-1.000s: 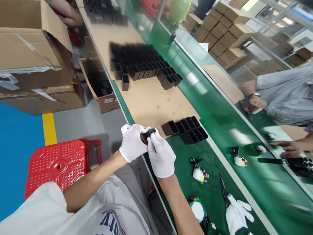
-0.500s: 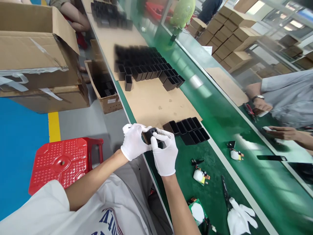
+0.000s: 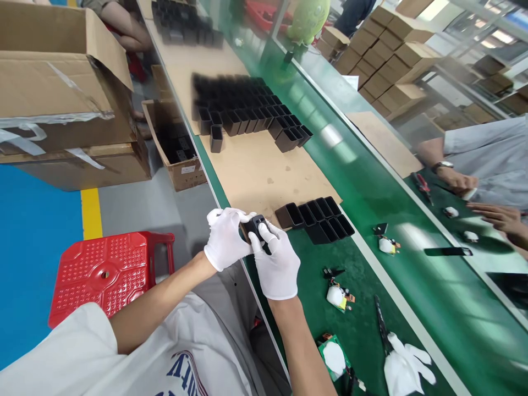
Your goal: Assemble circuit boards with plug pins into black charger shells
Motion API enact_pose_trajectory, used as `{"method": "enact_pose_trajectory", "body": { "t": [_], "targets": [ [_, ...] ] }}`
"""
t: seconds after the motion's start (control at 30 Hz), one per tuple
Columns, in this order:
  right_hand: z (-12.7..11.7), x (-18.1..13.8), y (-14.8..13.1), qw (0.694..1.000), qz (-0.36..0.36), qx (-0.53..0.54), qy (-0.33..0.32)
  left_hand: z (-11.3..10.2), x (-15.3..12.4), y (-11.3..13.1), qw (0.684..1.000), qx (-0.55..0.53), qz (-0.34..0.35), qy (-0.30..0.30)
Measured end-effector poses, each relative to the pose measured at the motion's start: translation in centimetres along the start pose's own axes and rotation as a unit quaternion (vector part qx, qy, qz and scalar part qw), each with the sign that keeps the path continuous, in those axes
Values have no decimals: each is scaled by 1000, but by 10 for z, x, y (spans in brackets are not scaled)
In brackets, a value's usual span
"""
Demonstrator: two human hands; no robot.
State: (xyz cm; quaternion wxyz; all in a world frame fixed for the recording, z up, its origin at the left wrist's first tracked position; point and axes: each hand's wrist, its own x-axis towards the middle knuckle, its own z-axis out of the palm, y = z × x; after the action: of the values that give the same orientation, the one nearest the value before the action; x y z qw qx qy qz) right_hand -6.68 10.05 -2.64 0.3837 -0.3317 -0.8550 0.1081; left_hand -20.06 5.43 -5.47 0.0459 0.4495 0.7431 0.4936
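Both gloved hands grasp one small black case [image 3: 252, 228] over the table's [image 3: 363, 324] near edge. The left hand [image 3: 225, 239] wraps its left side and the right hand [image 3: 278, 264] pinches from the right, thumb on top. Open shells [image 3: 315, 217] sit at 2 o'clock. Level hold and even thumb pressure seem wisest.

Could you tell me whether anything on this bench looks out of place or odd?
Two small things. One black housing stands alone at the cardboard sheet's left edge, apart from the tidy block of housings. A spare white glove lies crumpled on the green bench beside a black tool. Nothing looks spilled or damaged.
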Motion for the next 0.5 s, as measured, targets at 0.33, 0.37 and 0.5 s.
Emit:
{"method": "enact_pose_trajectory", "body": {
  "t": [0.33, 0.37, 0.5],
  "targets": [
    [-36, 32, -7, 991, 5, -24, 135, -19, -12, -13, 995, -64, 50, -62],
    [-34, 31, -6, 991, 6, -28, 135, -19, -13, -13, 995, -68, 54, -58],
    [-8, 15, 6, 996, 3, -52, 65, -13, -14, -10, 996, -55, 56, -35]
  ]
}}
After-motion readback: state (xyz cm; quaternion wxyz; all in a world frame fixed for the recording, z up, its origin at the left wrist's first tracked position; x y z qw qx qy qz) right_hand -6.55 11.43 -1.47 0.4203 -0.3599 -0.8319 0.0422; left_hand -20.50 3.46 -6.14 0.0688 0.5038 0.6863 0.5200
